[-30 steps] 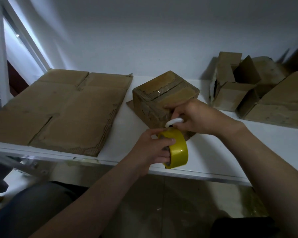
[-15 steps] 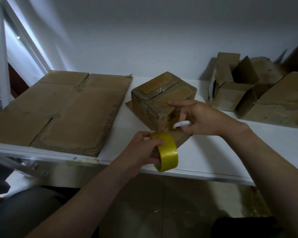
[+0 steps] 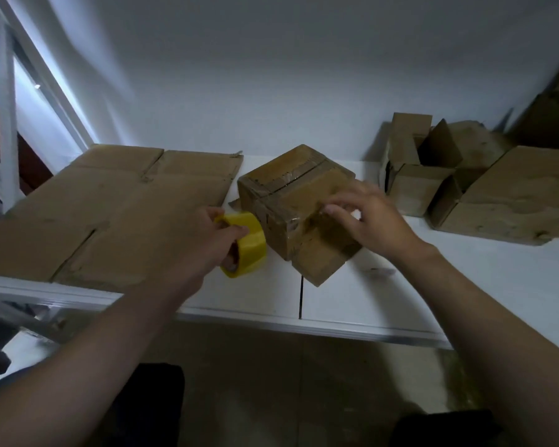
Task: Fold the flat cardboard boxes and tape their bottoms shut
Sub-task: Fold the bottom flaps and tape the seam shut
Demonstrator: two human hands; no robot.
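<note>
A small folded cardboard box [image 3: 283, 206] stands bottom-up on the white table [image 3: 352, 304], with clear tape along its top seam and down its near side. One loose flap sticks out at its near corner. My left hand [image 3: 207, 246] grips a yellow tape roll [image 3: 247, 245] just left of the box, low over the table. My right hand [image 3: 373, 219] reaches over the box's right near side, its fingers relaxed and the fingertips at the taped face. A small pale object [image 3: 380, 271] lies on the table below my right wrist, too blurred to identify.
A large flat cardboard sheet [image 3: 110, 214] covers the left of the table up to the front edge. Folded boxes [image 3: 426, 175] with raised flaps and a larger box [image 3: 513, 204] stand at the back right. A white wall runs close behind.
My left hand carried the tape roll up and left, from the table's front edge to beside the box. My right hand no longer holds the white tool and lies opened against the box.
</note>
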